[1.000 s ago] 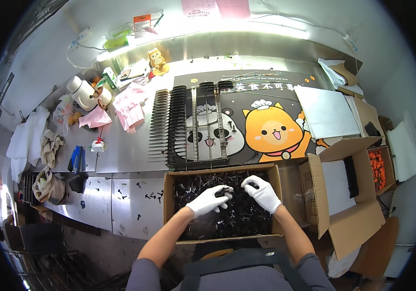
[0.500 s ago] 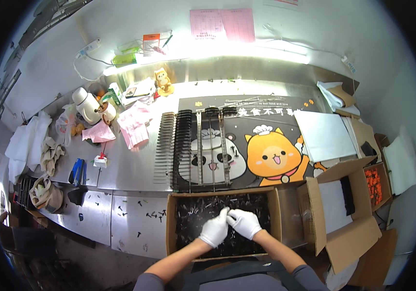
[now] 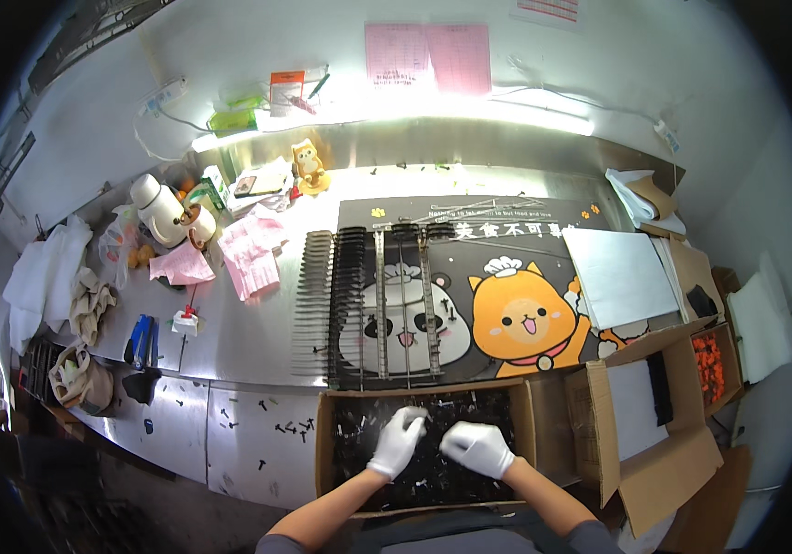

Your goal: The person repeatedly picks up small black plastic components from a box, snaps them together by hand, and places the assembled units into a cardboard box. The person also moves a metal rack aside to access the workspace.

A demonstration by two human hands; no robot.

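Both my hands wear white gloves and are over a cardboard box (image 3: 325,443) filled with small loose black parts (image 3: 451,406). My left hand (image 3: 398,445) is over the left-middle of the box, its fingers bent together and the tips blurred. My right hand (image 3: 477,448) is a short way to its right, fingers curled downward over the parts. Whatever either hand holds is too small or blurred to make out. Behind the box, a rack of black toothed strips (image 3: 348,295) and thin metal rails (image 3: 380,305) lies on a dark cartoon mat (image 3: 558,268).
An open carton (image 3: 606,425) with a white liner stands right of the box, beside a box of orange pieces (image 3: 710,365). Loose black pieces (image 3: 294,427) lie on the metal surface at left. White sheets (image 3: 619,277), pink papers (image 3: 250,251) and a white thermos (image 3: 158,210) are farther back.
My hands were together at the fingertips; now they are apart, the left shifted slightly left and the right slightly right. The view has tilted a little, so the bench appears lower.
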